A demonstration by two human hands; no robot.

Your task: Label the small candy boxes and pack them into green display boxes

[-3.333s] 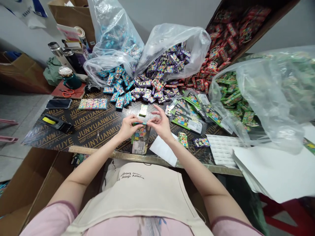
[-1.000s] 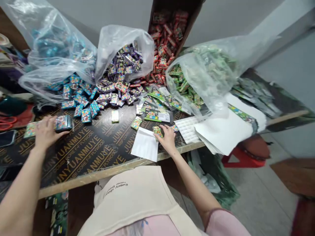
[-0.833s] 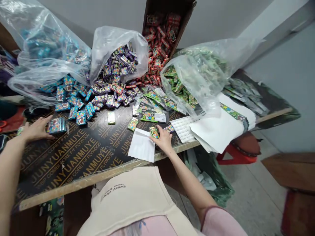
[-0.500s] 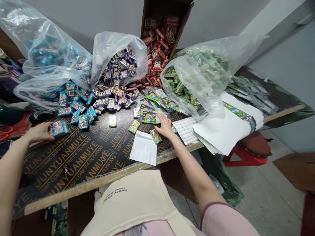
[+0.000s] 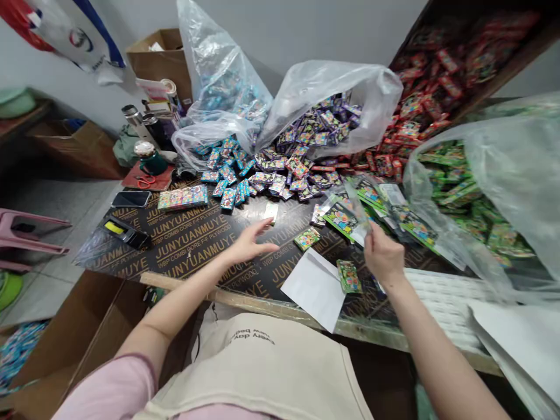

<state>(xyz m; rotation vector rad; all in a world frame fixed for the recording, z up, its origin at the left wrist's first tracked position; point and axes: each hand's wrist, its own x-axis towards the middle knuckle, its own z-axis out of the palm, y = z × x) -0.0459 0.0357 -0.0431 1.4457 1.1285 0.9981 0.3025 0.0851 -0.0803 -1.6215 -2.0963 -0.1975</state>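
Observation:
My left hand reaches over the black plywood tabletop, thumb and fingers apart and holding nothing. Just beyond its fingertips lies a small pale green box. Pinched in my right hand is the edge of a clear plastic bag with a green printed top, partly lifted. More such printed bags lie behind that hand. Between the hands are a small green-yellow box, a white sheet and a green box touching the sheet's edge.
Blue boxes, purple boxes and red packs are heaped along the back. Green packs spill from a plastic bag at right. At left sit a row of boxes, a phone, a tape dispenser and red-handled scissors.
The view has swung left. My left hand has let go of the blue boxes at the left and moved right, towards the pale box. My right hand has raised the printed bag's edge.

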